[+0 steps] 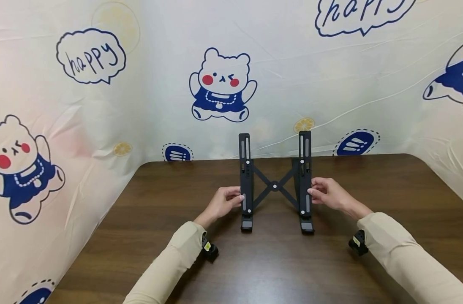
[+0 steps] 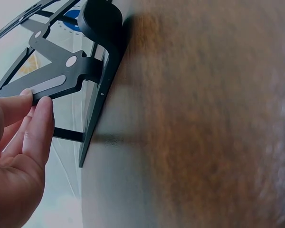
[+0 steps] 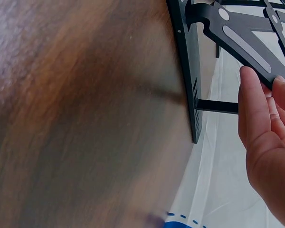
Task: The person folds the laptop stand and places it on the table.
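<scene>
A black folding laptop stand (image 1: 275,186) stands unfolded on the wooden table, its two long side arms joined by an X-shaped brace. Grey pads line the upper faces of the arms, and a hooked lip sits at each near end. My left hand (image 1: 225,202) pinches the outer edge of the left arm between thumb and fingers, as the left wrist view shows with the hand (image 2: 23,142) below the grey strip. On the opposite side my right hand (image 1: 329,194) pinches the right arm's outer edge; thumb and fingertips meet the bar in the right wrist view.
The brown table (image 1: 170,245) reaches back to a hanging cloth (image 1: 159,97) printed with cartoon bears and lettering. Cloth also borders the table's left and right sides. A small black camera (image 1: 210,249) is strapped at the left wrist, another camera (image 1: 358,242) at the right.
</scene>
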{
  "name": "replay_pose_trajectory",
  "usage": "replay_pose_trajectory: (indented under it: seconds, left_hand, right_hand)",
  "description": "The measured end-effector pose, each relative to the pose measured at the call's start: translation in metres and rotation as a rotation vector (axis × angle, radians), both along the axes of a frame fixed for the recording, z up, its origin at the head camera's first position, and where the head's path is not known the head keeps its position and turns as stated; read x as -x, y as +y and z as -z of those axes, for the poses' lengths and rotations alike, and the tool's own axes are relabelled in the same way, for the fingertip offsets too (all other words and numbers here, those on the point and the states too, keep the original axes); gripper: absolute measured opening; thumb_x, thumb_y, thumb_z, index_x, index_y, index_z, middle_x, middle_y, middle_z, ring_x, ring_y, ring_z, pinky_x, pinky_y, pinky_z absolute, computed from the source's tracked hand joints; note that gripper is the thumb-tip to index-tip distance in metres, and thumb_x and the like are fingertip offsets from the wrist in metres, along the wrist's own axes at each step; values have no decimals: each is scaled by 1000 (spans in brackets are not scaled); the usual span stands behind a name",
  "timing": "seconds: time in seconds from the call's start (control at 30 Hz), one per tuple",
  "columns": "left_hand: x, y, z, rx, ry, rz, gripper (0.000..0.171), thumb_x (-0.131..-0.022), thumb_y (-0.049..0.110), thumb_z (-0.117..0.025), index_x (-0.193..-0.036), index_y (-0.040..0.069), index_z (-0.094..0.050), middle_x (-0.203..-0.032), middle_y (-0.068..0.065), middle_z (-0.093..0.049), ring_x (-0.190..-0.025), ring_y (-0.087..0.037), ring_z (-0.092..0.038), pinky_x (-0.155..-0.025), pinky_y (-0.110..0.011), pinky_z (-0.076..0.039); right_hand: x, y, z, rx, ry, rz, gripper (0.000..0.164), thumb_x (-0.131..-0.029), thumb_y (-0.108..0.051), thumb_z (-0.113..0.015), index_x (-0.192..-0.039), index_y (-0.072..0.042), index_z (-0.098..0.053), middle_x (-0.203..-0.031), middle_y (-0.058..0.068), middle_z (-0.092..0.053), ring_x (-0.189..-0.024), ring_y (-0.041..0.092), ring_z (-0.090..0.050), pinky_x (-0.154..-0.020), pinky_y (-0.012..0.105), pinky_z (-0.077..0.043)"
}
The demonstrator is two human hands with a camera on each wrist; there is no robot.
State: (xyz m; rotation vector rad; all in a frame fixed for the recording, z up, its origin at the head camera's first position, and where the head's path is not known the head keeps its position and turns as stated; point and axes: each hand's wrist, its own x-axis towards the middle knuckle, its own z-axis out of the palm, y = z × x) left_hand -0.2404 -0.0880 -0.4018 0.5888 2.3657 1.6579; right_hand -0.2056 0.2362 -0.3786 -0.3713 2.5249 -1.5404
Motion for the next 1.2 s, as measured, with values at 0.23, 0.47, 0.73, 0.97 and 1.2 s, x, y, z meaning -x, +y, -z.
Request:
replay_pose_trajectory:
  seconds: [0.23,0.47,0.73,0.97,1.2]
  left_hand:
    - [-2,3,-1,44,27,-7,27,-85,1,-56,-111,-6,-56,-96,-17,-62,-84,-22,-61,-69,-27,-51]
    - [-2,8,-2,38,29,-3,26,-85,0,-56,-110,-7,-57,-95,-18,-62,-82,-21,-61,-69,-29,-51]
    - [-5,13,-2,4,37,25,26,-85,-2,-56,-109,-10,-56,-94,-22,-61,-83,-26,-61,-69,-30,-51]
    - [-18,21,-19,-11,51,40,25,-84,-7,-53,-107,-15,-53,-94,-28,-59,-85,-36,-59,-71,-38,-51]
    - [-24,26,-25,-8,49,30,25,-84,-6,-53,-108,-14,-54,-94,-27,-59,-85,-36,-59,-72,-37,-50]
  right_hand:
    - [2,-4,1,-18,6,-3,12,-88,-2,-52,-97,5,-51,-84,15,-56,-77,28,-57,-68,32,-51]
    - [2,-8,-1,-15,5,-12,8,-88,-1,-51,-94,5,-51,-83,15,-56,-79,32,-57,-69,37,-51]
    - [4,-13,2,-5,15,-27,7,-88,-3,-51,-90,4,-49,-83,15,-56,-76,27,-57,-69,37,-51]
    - [2,-16,2,45,71,-75,11,-88,-9,-54,-89,2,-52,-80,12,-56,-71,19,-58,-64,32,-52]
    - [6,-24,4,4,47,-37,9,-87,-1,-53,-94,5,-53,-80,14,-56,-75,26,-59,-67,35,-51]
